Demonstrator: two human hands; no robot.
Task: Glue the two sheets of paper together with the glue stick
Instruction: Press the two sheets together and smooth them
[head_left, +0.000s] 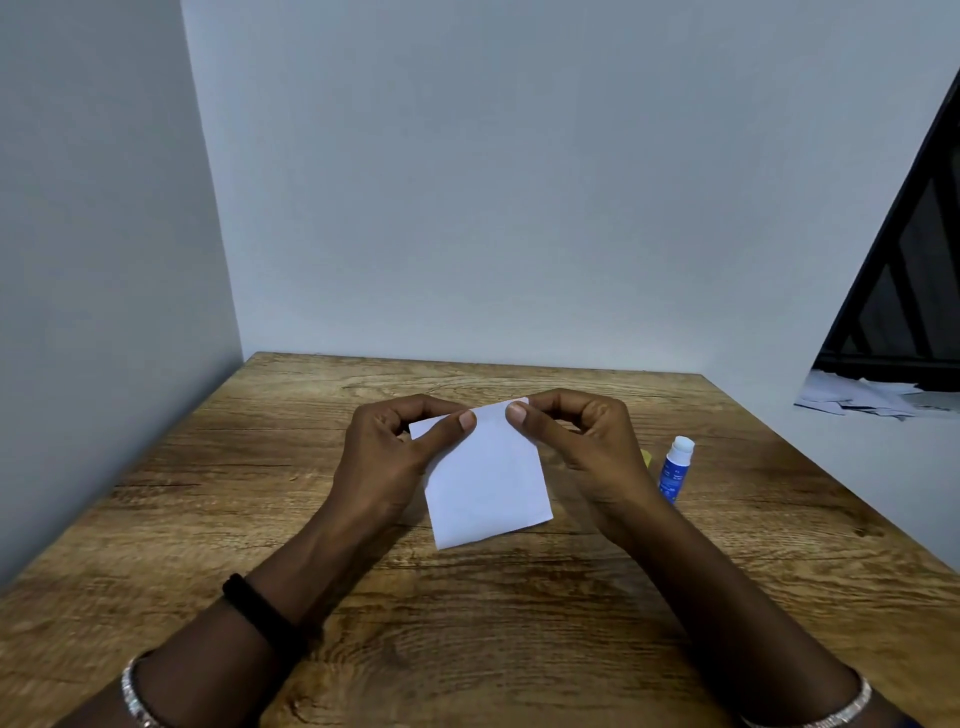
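Paper (488, 483), pinch grip: left hand (395, 452), right hand (587, 441)

White paper (488, 483), seen as a single squarish sheet, is held tilted over the wooden table (208, 519), its far edge pinched by the left hand (395, 447) and right hand (587, 441). A blue-and-white glue stick (675, 470) stands to its right.

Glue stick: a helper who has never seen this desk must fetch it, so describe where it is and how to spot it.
On the wooden table, look to the right of the white paper held at the centre. Just beyond the right hand stands the glue stick. It is the only blue tube with a white top, beside a small yellow item.
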